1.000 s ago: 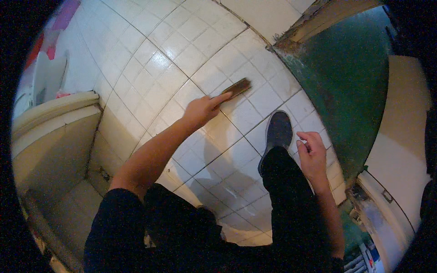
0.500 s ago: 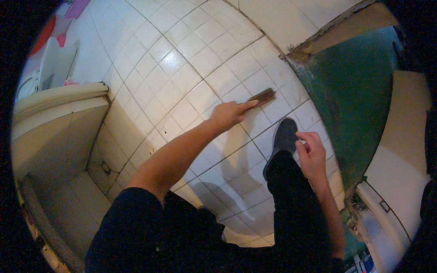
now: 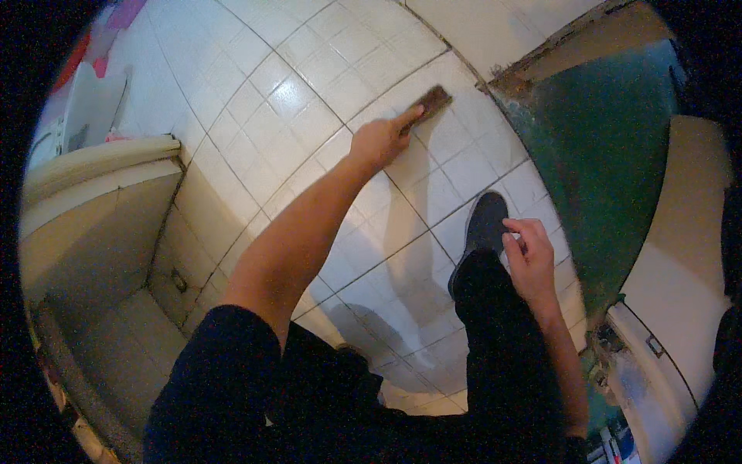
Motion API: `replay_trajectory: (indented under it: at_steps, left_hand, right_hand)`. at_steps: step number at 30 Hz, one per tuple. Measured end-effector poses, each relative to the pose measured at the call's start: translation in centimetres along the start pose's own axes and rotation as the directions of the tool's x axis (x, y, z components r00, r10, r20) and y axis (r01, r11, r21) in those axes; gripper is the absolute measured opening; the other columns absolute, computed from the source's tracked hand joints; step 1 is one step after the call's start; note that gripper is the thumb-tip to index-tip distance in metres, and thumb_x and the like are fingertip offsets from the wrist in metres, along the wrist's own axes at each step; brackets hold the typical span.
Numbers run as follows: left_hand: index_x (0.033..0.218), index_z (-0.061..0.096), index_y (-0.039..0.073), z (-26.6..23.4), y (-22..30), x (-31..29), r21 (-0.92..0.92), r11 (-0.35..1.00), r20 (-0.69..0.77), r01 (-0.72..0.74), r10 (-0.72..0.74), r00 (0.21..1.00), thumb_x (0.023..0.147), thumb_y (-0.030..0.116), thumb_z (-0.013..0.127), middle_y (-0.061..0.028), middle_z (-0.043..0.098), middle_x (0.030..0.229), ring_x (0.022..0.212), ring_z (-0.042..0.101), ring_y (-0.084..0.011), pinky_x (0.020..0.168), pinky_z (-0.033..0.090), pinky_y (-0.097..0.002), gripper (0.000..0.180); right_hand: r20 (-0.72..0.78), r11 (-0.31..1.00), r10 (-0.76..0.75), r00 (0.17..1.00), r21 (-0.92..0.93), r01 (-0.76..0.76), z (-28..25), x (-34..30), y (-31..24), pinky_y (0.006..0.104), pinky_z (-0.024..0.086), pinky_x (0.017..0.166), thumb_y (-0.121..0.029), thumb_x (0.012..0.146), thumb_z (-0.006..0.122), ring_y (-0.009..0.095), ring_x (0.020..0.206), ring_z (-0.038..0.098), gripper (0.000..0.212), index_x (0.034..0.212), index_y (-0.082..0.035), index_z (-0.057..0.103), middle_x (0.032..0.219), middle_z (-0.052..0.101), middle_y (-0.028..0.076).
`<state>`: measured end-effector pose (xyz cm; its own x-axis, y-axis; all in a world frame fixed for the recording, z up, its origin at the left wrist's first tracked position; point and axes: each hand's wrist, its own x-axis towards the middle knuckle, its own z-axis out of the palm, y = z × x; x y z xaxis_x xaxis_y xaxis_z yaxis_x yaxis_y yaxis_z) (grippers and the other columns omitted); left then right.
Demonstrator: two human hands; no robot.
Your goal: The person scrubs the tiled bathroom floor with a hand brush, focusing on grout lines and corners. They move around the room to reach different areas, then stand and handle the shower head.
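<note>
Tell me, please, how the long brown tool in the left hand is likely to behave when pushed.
The brown tool is probably stiff, since its outline looks straight beyond the left hand. It seems manageable in weight, as one hand holds it. Its oblong, square-ended shape suggests it would hardly roll.

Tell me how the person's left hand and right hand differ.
The left hand grips a brown brush-like tool; the right hand shows nothing held. The left hand reaches farther forward; the right hand is loosely curled beside the shoe. Both are bare.
</note>
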<state>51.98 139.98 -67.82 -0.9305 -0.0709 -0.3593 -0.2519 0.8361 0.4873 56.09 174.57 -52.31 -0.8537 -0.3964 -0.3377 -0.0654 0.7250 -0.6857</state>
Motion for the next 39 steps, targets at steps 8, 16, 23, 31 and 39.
replay_trajectory:
  at_steps: [8,16,23,31,39]
  left_hand:
    - [0.155,0.034,0.05,5.3,0.7,-9.1,-0.089,0.947,0.259,-0.309,0.321,0.911,0.094,0.025,0.064,-0.0147,0.067,0.093,0.081,0.068,-0.0356,0.069,0.055,-0.0486,0.072]
    - [0.152,0.039,0.049,-1.9,-11.6,-14.4,0.049,0.998,0.212,-0.047,0.035,0.977,0.092,0.023,0.066,-0.0131,0.065,0.087,0.078,0.067,-0.0351,0.067,0.055,-0.0458,0.071]
    - [0.154,0.037,0.048,-2.2,-18.3,-23.1,0.19,0.982,0.384,-0.024,-0.052,0.922,0.095,0.026,0.065,-0.0143,0.064,0.084,0.07,0.065,-0.0318,0.062,0.053,-0.0441,0.069]
    - [0.163,0.021,0.027,-9.3,-22.8,-27.8,-0.741,0.226,0.633,0.632,-0.075,0.77,0.103,0.024,0.049,-0.007,0.053,0.078,0.059,0.049,-0.0166,0.06,0.047,-0.0328,0.066]
    - [0.161,0.02,0.024,-7.2,-23.6,-30.0,-0.799,0.137,0.576,0.585,-0.102,0.811,0.107,0.039,0.048,-0.0086,0.063,0.088,0.063,0.055,-0.0132,0.056,0.046,-0.0289,0.063]
  right_hand:
    - [-0.085,0.998,-0.061,0.995,0.019,0.063,0.5,0.5,1.3,0.0246,0.046,0.067,-0.004,0.094,0.064,0.012,0.076,0.054,0.023,0.116,-0.002,0.069,0.106,0.062,0.007]
    - [-0.026,0.999,0.032,0.999,0.007,-0.032,1.4,0.3,-0.8,0.0355,0.053,0.08,-0.009,0.093,0.066,0.027,0.089,0.063,0.022,0.114,-0.002,0.069,0.109,0.063,0.014]
    - [-0.028,0.999,0.036,0.999,-0.01,-0.036,3.8,0.9,-2.5,0.035,0.055,0.08,-0.01,0.094,0.066,0.029,0.095,0.064,0.022,0.114,-0.001,0.069,0.11,0.063,0.015]
    - [0.042,0.992,-0.06,0.997,-0.105,0.065,7.6,3.3,-6.2,0.0301,0.05,0.077,-0.008,0.095,0.063,0.02,0.088,0.058,0.023,0.116,-0.001,0.068,0.106,0.062,0.01]
    - [0.109,0.975,-0.11,0.988,-0.179,0.128,8.3,3.3,-2.4,0.037,0.049,0.092,-0.007,0.096,0.061,0.028,0.1,0.062,0.022,0.116,0.0,0.067,0.11,0.065,0.014]
